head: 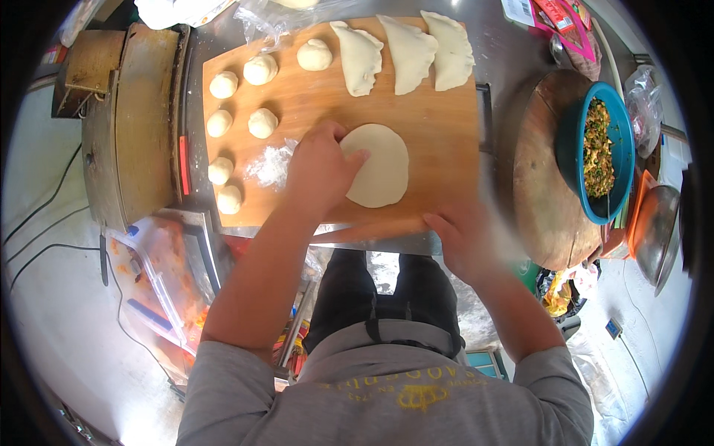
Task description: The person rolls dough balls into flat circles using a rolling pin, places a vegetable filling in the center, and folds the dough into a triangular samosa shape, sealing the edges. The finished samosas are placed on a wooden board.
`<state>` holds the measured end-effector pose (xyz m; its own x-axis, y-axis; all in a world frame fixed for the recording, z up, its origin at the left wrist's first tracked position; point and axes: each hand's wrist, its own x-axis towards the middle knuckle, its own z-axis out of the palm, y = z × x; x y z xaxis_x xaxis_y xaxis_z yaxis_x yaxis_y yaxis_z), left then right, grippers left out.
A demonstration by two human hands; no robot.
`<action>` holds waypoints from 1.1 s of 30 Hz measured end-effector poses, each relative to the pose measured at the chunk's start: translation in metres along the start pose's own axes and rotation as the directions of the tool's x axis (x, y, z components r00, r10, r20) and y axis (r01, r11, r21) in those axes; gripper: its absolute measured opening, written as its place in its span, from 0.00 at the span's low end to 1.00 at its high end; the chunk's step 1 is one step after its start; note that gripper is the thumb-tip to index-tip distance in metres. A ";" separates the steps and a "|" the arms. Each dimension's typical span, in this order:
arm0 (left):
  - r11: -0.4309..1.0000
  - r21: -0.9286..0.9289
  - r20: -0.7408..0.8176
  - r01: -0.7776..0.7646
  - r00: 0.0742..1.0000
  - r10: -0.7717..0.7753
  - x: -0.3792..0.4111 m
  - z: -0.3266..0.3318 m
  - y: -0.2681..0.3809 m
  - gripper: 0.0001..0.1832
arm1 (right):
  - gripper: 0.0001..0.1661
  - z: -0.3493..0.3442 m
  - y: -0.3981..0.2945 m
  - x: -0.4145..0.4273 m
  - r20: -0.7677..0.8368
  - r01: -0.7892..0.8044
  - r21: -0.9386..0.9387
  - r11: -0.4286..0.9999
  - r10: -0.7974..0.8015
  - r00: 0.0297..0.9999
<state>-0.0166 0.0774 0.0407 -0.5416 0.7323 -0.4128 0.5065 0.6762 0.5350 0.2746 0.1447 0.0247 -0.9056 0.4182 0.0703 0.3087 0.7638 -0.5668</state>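
Observation:
My left hand (pixel 321 167) is at the left edge of a flat dough round (pixel 382 167), its thumb on top and its fingers curled at the edge. The round lies on a wooden board (pixel 440 150). Close to the board's front edge, my right hand (pixel 466 240), partly blurred, holds the right end of a wooden rolling pin (pixel 376 231). White flour (pixel 269 167) is heaped just left of my left hand. Several dough balls (pixel 262 122) sit on the board's left side. Along its far side lie three folded dough pockets with crimped edges (pixel 404 53).
On the right, a teal bowl (pixel 569 139) of chopped filling (pixel 597 150) stands on a round wooden block (pixel 538 184). A wooden-topped metal box (pixel 148 122) borders the board's left side. Clear plastic film (pixel 265 25) touches the far edge. A lidded plastic container (pixel 162 279) is at lower left.

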 end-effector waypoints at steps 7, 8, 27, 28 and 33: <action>0.970 -0.210 0.184 0.122 0.979 -0.083 -0.012 -0.011 0.017 0.13 | 0.26 -0.008 0.012 -0.032 0.026 -0.069 0.006 0.998 0.069 0.997; 0.949 -0.267 0.236 0.167 0.966 -0.104 -0.016 -0.014 0.016 0.12 | 0.26 -0.010 0.013 -0.033 0.019 -0.068 0.005 0.998 0.068 0.998; 0.847 0.483 -0.234 -0.221 0.900 0.368 -0.054 0.029 -0.070 0.39 | 0.41 0.022 -0.028 0.068 -0.106 -0.260 -0.262 0.929 0.240 0.965; 0.850 0.487 -0.267 -0.201 0.892 0.364 -0.042 0.028 -0.067 0.40 | 0.43 0.025 -0.025 0.078 -0.155 -0.276 -0.276 0.921 0.241 0.958; 0.861 0.486 -0.394 -0.153 0.841 0.371 0.007 0.013 -0.048 0.40 | 0.48 0.034 0.001 0.131 -0.344 -0.360 -0.330 0.872 0.245 0.907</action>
<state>-0.0355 0.0515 0.0024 -0.5314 0.8352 0.1419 0.8446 0.5093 0.1653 0.1466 0.1833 0.0057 -0.6457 0.7349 0.2071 0.6918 0.6779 -0.2488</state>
